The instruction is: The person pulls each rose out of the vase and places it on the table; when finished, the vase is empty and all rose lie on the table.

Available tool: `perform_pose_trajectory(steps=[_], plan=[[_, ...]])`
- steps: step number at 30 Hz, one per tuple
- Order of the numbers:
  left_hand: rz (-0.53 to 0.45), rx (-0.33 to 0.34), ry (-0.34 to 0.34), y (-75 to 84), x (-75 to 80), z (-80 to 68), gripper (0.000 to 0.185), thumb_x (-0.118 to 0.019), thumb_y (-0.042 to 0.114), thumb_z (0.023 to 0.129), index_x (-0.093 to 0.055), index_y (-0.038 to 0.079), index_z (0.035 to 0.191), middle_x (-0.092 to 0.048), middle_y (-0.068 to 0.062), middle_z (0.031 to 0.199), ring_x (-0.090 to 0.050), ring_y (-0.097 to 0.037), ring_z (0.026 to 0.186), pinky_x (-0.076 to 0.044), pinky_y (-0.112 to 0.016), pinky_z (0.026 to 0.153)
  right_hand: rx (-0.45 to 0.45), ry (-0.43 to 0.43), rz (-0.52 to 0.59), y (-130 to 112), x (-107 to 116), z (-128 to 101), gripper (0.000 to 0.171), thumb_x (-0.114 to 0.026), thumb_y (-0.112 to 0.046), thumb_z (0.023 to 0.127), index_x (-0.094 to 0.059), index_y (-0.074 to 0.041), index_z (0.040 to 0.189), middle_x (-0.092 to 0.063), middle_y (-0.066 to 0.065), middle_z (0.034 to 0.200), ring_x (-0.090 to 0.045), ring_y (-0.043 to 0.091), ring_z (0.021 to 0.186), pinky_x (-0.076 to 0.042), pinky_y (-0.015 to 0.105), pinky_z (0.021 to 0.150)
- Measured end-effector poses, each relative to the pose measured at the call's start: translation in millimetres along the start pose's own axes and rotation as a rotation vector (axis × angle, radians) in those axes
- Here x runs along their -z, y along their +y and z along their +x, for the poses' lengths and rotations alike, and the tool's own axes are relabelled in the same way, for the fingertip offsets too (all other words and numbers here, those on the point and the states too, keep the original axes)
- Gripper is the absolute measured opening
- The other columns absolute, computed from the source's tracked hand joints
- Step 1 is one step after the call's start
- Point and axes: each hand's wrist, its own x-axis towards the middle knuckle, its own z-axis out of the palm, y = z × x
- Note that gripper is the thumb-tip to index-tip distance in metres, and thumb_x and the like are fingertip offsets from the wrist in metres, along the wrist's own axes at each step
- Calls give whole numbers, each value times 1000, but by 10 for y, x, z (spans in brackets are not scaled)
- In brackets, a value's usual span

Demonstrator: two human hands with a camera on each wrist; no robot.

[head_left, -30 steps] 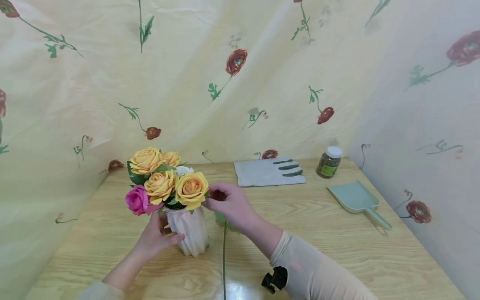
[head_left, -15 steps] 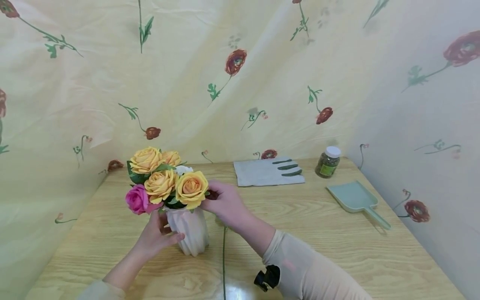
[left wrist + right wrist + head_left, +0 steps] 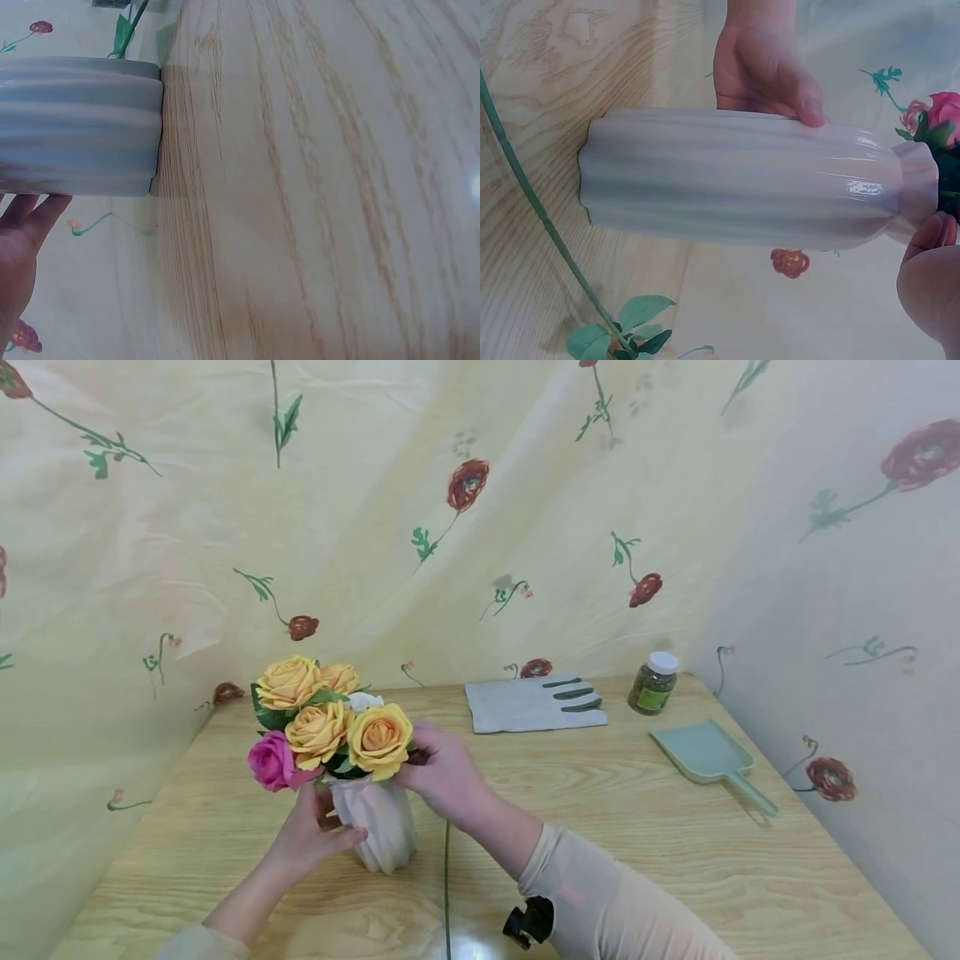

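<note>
A white fluted vase (image 3: pixel 382 831) stands upright on the wooden table (image 3: pixel 600 860), filled with yellow roses, a magenta rose (image 3: pixel 272 761) and a small white flower (image 3: pixel 365 702). My left hand (image 3: pixel 303 831) holds the vase from its left side; in the right wrist view, its thumb lies along the vase wall. At the vase's right rim, my right hand (image 3: pixel 446 772) pinches under the front yellow rose (image 3: pixel 379 741), with fingertips at the frilled neck in the right wrist view. The blossom hides what lies between those fingers.
A long green stem (image 3: pixel 447 893) lies on the table right of the vase, its leaves (image 3: pixel 645 309) showing in the right wrist view. Farther back are grey gloves (image 3: pixel 517 706), a white-lidded jar (image 3: pixel 653 683) and a pale green dustpan (image 3: pixel 705 752). Flower-printed cloth hangs behind.
My right hand has shifted slightly left and closer in under the front yellow rose. The left hand and vase stay nearly in place.
</note>
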Motion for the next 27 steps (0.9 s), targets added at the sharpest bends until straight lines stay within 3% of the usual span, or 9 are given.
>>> perform_pose_trajectory(steps=[5,10,19,22,27], plan=[[3,0,-3,2,0,2,81,-67,2,72,-12,13,130,-50,-21,105,-54,-15,88,-47,-29,72,-4,26,-36,18,-8,6,29,-62,6,71,-62,1,100,-54,6,92,-49,6,79,-45,21,66],[10,1,5,3,-8,-12,80,-68,1,71,-14,11,129,-49,-21,106,-54,-14,88,-47,-30,72,7,52,28,158,-12,46,31,-63,6,72,-60,2,103,-58,11,96,-53,8,82,-47,23,70],[-15,-79,-13,-25,-17,16,90,-68,-2,69,-10,17,134,-49,-23,105,-55,-15,87,-48,-32,70,-11,133,113,214,51,89,32,-60,5,75,-59,0,106,-60,13,94,-55,13,82,-47,27,69],[-9,-66,-12,-20,-15,14,89,-68,-1,69,-10,16,134,-50,-23,104,-55,-15,87,-48,-31,70,-10,147,116,177,71,101,30,-60,3,76,-60,-2,106,-60,11,95,-55,13,82,-48,27,70],[19,-35,6,-16,-4,8,89,-69,1,69,-10,17,134,-51,-22,104,-55,-14,88,-48,-29,71,-14,173,219,107,82,135,28,-61,1,77,-58,1,106,-60,11,95,-58,17,84,-48,31,74]])
